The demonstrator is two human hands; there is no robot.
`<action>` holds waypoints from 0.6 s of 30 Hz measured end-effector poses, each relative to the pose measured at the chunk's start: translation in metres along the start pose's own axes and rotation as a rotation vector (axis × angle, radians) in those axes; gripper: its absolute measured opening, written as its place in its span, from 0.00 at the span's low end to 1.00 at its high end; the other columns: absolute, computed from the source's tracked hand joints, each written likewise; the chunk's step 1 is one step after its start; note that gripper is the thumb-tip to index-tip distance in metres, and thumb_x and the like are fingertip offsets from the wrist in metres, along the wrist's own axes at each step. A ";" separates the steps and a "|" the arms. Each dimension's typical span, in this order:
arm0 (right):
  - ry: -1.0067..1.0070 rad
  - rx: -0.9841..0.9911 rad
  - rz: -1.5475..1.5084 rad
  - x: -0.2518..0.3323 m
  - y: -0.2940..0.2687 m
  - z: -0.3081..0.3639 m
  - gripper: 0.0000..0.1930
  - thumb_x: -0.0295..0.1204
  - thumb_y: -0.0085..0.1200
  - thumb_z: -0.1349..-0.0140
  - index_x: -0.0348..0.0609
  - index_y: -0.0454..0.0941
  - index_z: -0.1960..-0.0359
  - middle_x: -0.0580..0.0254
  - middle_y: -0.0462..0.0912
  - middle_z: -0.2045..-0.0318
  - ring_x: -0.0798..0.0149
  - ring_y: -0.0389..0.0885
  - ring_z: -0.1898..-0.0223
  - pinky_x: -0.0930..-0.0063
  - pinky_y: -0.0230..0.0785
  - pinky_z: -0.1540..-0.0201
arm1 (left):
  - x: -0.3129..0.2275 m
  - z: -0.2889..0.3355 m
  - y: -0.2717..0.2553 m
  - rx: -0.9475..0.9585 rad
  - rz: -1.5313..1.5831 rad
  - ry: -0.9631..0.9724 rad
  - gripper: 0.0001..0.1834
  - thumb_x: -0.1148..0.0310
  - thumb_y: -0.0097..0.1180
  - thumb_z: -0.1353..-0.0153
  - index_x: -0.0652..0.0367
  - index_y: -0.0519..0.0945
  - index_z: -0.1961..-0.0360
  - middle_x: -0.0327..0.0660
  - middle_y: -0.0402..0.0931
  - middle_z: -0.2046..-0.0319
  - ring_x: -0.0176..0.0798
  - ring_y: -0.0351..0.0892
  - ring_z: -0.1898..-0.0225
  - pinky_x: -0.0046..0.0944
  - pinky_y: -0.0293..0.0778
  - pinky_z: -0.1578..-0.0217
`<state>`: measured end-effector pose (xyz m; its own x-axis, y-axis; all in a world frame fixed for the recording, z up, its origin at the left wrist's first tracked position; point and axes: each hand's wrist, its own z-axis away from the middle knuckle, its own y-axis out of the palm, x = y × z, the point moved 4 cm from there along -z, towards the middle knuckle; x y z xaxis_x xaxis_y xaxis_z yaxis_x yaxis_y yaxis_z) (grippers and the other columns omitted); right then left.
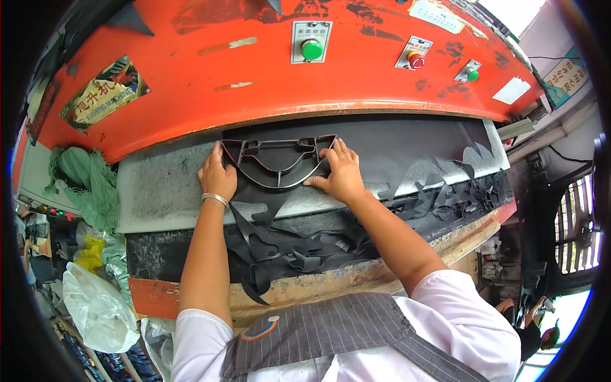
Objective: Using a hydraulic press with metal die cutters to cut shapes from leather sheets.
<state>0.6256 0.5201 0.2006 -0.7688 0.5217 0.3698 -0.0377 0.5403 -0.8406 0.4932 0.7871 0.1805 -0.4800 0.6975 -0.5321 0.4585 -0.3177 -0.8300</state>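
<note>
A curved metal cutting die (280, 181) lies on a black leather-like sheet (394, 149), which is spread over a pale cutting board (159, 178). My left hand (217, 173) is closed on the die's left end, its wrist wearing a silvery bangle. At the other end, my right hand (342, 170) grips the die's right side, thumb along its near curved edge. Braces cross the inside of the die, and the black sheet shows through it. Cut-out black scraps (305, 245) hang in a tangle over the board's near edge.
An orange press (254, 76) rises right behind the board, carrying a green button (312, 49), a red stop button (415, 60) and a smaller green button (472, 76). Green netting (83, 184) and a white plastic bag (98, 309) are at the left. Another person (531, 328) is partly visible at lower right.
</note>
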 end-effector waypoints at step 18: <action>0.367 -1.310 -0.157 -0.223 -0.340 -0.009 0.33 0.46 0.39 0.29 0.29 0.55 0.34 0.33 0.54 0.34 0.44 0.52 0.31 0.58 0.45 0.31 | -0.297 0.098 -0.113 -0.660 0.208 0.867 0.08 0.72 0.55 0.41 0.60 0.76 0.77 0.45 0.71 0.78 0.50 0.68 0.73 0.45 0.66 0.69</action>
<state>0.8157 0.2256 0.4077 -0.5931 0.4298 0.6808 0.6756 0.7257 0.1304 0.5108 0.5526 0.4157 0.2201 0.9655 -0.1392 0.9016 -0.2558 -0.3490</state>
